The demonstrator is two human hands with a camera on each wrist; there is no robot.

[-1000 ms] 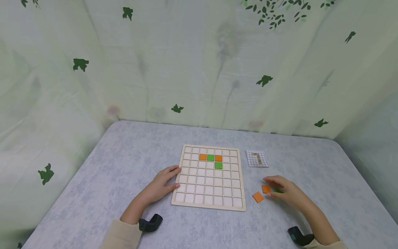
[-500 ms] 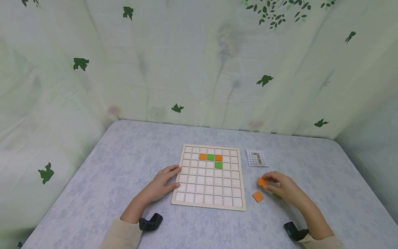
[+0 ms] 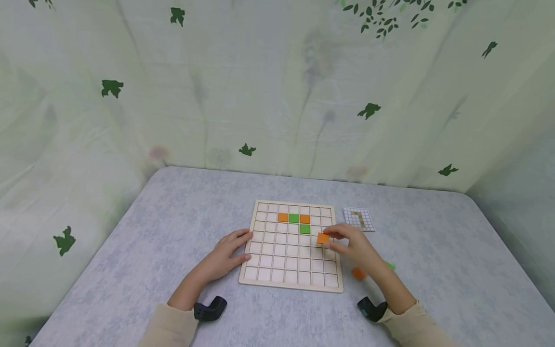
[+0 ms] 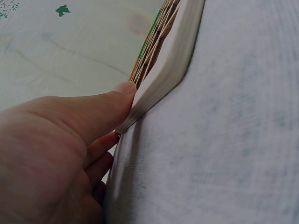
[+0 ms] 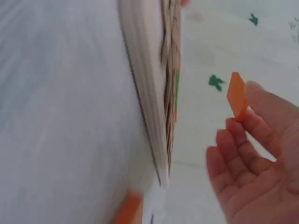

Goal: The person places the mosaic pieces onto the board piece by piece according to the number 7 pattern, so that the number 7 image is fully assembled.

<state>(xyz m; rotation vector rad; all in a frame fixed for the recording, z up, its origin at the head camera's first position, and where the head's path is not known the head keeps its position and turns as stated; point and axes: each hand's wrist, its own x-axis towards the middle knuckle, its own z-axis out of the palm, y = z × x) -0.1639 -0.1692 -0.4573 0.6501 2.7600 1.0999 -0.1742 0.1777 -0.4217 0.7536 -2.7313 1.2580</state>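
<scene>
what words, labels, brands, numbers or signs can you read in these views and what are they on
None: no word, label, brand, number or sign can be read.
Small card: a printed grid with coloured squares; any lettering is too small to read.
Left black wrist device and right black wrist device: no legible marking.
Board and orange tile in the right hand: no lettering visible.

Near rows of board point(image 3: 279, 262) free; left hand point(image 3: 225, 252) blocks left edge's middle.
</scene>
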